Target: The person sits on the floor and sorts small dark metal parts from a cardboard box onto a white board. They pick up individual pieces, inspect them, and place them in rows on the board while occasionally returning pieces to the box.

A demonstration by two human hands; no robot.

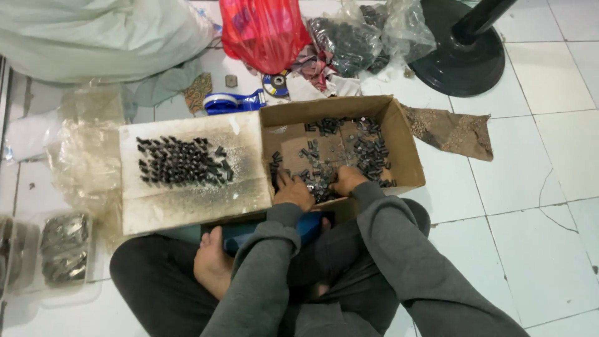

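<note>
Small dark metal parts: loose, jumbled heap inside open cardboard box, lying under and just beyond both hands' fingertips

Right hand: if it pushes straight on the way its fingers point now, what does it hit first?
The right hand lies in the cardboard box, fingers pointing toward the far wall. First it would likely meet the loose small dark parts just ahead; then the far wall. Depth is hard to judge.
</note>
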